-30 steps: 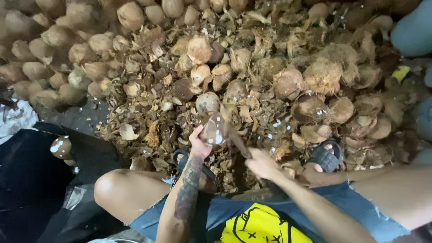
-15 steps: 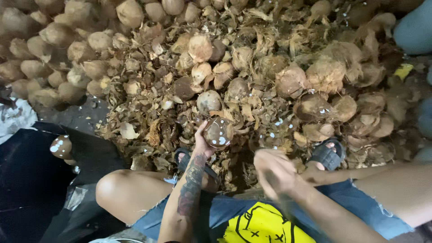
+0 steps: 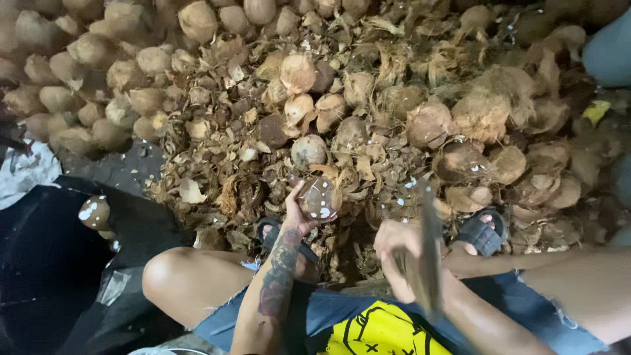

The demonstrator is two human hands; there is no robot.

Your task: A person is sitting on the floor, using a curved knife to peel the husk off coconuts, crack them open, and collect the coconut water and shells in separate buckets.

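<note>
left hand (image 3: 297, 213) grips a coconut (image 3: 319, 197); right hand (image 3: 397, 246) holds a blurred blade (image 3: 430, 253).

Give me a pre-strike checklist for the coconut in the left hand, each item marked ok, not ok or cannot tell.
1. Left hand grips the coconut: ok, fingers wrap its near side.
2. Right hand holds the blade: ok, though the blade is motion-blurred.
3. Left fingers away from the strike spot: cannot tell, the thumb sits high on the shell.
4. Coconut held away from the knees: ok, it is out over the husk pile.
5. Feet out of the blade's line: cannot tell, the right sandal lies close beside the blade.
6. Blade edge faces the coconut: cannot tell, too blurred.
</note>
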